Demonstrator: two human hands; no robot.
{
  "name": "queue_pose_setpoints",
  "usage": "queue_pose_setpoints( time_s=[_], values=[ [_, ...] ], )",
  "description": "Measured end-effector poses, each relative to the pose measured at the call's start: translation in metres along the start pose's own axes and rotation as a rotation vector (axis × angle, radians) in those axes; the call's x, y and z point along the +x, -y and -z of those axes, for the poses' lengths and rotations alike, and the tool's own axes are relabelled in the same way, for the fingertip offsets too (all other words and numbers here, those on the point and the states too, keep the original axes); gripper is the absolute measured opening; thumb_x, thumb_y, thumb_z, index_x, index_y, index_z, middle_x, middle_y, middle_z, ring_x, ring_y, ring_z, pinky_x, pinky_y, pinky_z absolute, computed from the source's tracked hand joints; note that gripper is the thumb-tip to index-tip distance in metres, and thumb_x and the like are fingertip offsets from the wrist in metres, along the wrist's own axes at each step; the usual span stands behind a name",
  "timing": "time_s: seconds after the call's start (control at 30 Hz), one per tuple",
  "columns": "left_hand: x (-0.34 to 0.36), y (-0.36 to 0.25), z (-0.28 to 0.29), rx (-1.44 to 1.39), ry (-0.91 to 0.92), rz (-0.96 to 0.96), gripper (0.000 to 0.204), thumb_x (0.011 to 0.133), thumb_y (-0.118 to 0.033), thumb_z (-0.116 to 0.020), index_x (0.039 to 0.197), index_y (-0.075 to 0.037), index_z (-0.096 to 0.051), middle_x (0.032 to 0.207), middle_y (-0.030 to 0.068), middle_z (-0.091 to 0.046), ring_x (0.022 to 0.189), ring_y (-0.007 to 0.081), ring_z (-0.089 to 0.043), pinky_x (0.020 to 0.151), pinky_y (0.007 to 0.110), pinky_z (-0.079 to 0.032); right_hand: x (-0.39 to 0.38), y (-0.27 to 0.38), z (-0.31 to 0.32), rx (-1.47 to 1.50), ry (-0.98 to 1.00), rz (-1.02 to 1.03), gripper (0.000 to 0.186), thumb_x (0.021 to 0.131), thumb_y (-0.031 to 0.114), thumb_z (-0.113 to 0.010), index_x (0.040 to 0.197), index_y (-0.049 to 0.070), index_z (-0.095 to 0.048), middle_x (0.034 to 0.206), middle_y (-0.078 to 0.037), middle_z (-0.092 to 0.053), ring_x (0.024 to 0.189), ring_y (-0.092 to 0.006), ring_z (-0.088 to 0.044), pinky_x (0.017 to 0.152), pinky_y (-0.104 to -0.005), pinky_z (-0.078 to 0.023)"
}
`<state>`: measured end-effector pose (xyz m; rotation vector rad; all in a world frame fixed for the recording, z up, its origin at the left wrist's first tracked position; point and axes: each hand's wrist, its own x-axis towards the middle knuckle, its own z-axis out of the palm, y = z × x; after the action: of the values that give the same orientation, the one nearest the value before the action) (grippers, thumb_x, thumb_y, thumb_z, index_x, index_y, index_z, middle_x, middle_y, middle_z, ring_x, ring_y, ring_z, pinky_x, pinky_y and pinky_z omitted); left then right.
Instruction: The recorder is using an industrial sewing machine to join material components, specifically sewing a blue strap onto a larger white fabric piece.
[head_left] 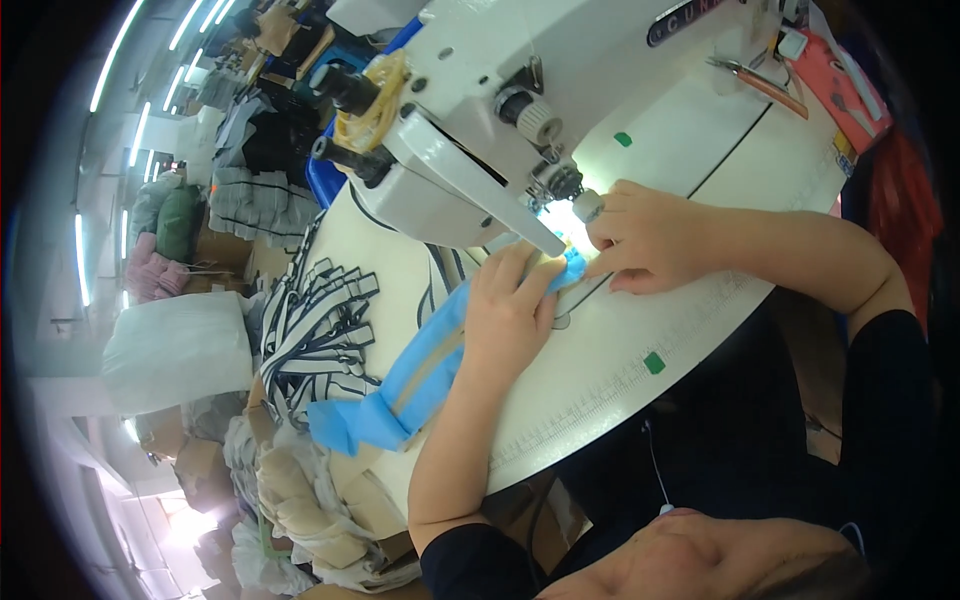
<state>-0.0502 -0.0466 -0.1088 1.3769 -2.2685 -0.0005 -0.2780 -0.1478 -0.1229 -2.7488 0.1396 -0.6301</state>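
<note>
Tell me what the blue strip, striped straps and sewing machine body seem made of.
Blue strip: probably thin, matte fabric, given its soft folds. Striped straps: likely woven webbing, dull, bending limply in a pile. Sewing machine body: perhaps painted metal, smooth, evenly pale; plastic possible.

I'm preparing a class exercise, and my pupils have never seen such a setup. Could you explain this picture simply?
This single wide fisheye view comes from a camera worn on a person's head, looking down, so straight edges bend. There is no robot, only two bare hands at a white sewing machine. The left hand lies on a long, light-blue fabric-like strip with a tan band; the right hand is beside its end, in bright light. Whether they grip or merely press is unclear. On the pale, curved-edged table are a pile of dark-and-white striped straps, two small green patches and an orange-handled metal tool.
</note>
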Motion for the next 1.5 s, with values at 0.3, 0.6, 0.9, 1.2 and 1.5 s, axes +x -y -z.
queue_pose_setpoints(
  time_s=[0.3, 0.6, 0.9, 1.2, 1.5],
  values=[
    [-0.005, -0.001, -0.002, -0.008, 0.052, 0.028, 0.039, 0.067, 0.004, -0.066, 0.104, -0.009, -0.067, 0.122, 0.0115, -0.061, 0.088, 0.0314, -0.058, 0.082, 0.041, -0.047, -0.003, 0.003, 0.001, -0.028, 0.015, 0.013, 0.015, 0.08, 0.025, -0.071, 0.095, 0.02, -0.07, 0.087, 0.0, -0.049, 0.087, -0.0187, -0.048, 0.077, -0.035, -0.037],
    [-0.003, -0.002, 0.0, 0.011, 0.053, 0.051, 0.044, 0.064, 0.005, -0.065, 0.106, -0.011, -0.066, 0.121, 0.0144, -0.06, 0.097, 0.0346, -0.058, 0.086, 0.043, -0.046, 0.0, 0.005, 0.001, -0.043, 0.021, 0.007, 0.016, 0.081, 0.026, -0.07, 0.095, 0.019, -0.069, 0.088, 0.0, -0.051, 0.088, -0.0189, -0.05, 0.079, -0.0357, -0.039],
    [0.0, -0.001, -0.002, 0.021, 0.06, 0.052, 0.045, 0.065, 0.005, -0.066, 0.106, -0.012, -0.065, 0.118, 0.0148, -0.06, 0.099, 0.0352, -0.058, 0.086, 0.044, -0.045, -0.001, 0.003, 0.0, -0.038, 0.004, -0.001, 0.019, 0.079, 0.025, -0.071, 0.098, 0.019, -0.069, 0.088, -0.001, -0.052, 0.089, -0.0196, -0.05, 0.079, -0.0356, -0.039],
    [-0.006, 0.002, -0.002, 0.02, 0.037, 0.013, 0.042, 0.068, -0.001, -0.069, 0.108, -0.014, -0.065, 0.119, 0.0106, -0.058, 0.113, 0.0311, -0.056, 0.09, 0.042, -0.045, -0.003, -0.002, -0.001, 0.042, 0.004, 0.008, 0.017, 0.078, 0.023, -0.073, 0.094, 0.02, -0.07, 0.088, 0.0, -0.05, 0.087, -0.0185, -0.05, 0.079, -0.0341, -0.038],
    [-0.003, 0.001, 0.001, -0.031, 0.015, -0.08, 0.03, 0.071, -0.001, -0.068, 0.1, -0.01, -0.07, 0.111, 0.0067, -0.063, 0.111, 0.0294, -0.058, 0.091, 0.042, -0.046, -0.003, -0.003, -0.003, 0.123, -0.124, -0.058, 0.026, 0.076, 0.004, -0.063, 0.097, 0.017, -0.071, 0.097, -0.001, -0.056, 0.092, -0.02, -0.053, 0.082, -0.0365, -0.042]
  ],
)
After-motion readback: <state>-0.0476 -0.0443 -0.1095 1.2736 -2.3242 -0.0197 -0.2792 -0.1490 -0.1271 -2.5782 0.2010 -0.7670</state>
